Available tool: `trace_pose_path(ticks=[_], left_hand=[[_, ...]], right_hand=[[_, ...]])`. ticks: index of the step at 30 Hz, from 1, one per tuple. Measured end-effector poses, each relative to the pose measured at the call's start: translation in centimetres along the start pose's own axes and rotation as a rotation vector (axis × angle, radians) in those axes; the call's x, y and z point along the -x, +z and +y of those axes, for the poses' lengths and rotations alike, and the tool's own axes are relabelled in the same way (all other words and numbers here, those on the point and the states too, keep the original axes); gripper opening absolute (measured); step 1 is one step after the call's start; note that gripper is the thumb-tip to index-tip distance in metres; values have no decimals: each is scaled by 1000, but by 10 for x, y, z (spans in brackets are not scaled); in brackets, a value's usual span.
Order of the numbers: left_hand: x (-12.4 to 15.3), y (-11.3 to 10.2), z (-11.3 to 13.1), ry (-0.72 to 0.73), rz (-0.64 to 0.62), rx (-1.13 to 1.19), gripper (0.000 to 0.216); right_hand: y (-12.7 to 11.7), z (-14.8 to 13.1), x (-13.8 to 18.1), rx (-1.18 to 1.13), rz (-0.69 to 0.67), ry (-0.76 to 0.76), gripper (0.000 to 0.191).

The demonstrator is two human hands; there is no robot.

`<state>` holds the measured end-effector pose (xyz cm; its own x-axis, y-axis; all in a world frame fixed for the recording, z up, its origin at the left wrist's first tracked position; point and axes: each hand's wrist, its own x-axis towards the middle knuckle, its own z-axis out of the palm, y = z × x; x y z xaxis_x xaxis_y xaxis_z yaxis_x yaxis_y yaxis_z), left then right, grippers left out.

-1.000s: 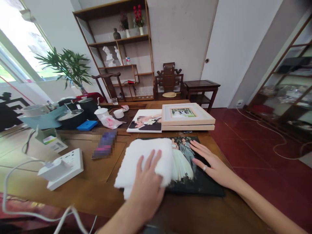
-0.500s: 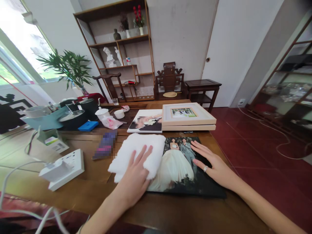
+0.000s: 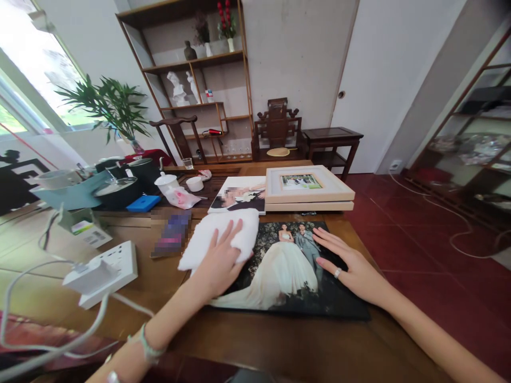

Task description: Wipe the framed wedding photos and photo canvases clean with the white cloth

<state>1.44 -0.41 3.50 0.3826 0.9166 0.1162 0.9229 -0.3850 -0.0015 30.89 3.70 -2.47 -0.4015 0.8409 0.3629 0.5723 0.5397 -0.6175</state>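
A large wedding photo print (image 3: 279, 271) lies flat near the front edge of the wooden table. Over its upper left part rests a folded white towel (image 3: 203, 234), which hides that corner. My left hand (image 3: 221, 263) lies on the towel with fingers spread, pressing it down flat. On the right side of the print sits my right hand (image 3: 347, 266), its fingers stretched out and a ring on one of them. Just behind the print are a white-edged photo panel (image 3: 239, 197) and stacked light-wood picture frames (image 3: 307, 189).
A white power strip (image 3: 114, 271) with cables stands on the left of the wooden table (image 3: 159, 303). Behind it are a small open box (image 3: 85, 229), a blue box (image 3: 143, 203), a dark pot (image 3: 115, 192), a white teapot (image 3: 167, 183) and a white cup (image 3: 195, 184).
My left hand has slid the towel left and away from me, uncovering more of the print's left side. My right hand stays in place.
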Motion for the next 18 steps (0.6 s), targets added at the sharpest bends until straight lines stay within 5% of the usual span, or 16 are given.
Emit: trace_pose_path(ticks=[6, 12, 18], left_hand=[[-22, 6, -25, 6, 29, -23, 40], [33, 9, 13, 23, 67, -15, 22], [78, 25, 54, -29, 277, 112, 15]], right_hand=[[0, 0, 0, -3, 5, 9, 48], [1, -1, 0, 0, 15, 3, 47], [1, -1, 0, 12, -5, 10, 48]])
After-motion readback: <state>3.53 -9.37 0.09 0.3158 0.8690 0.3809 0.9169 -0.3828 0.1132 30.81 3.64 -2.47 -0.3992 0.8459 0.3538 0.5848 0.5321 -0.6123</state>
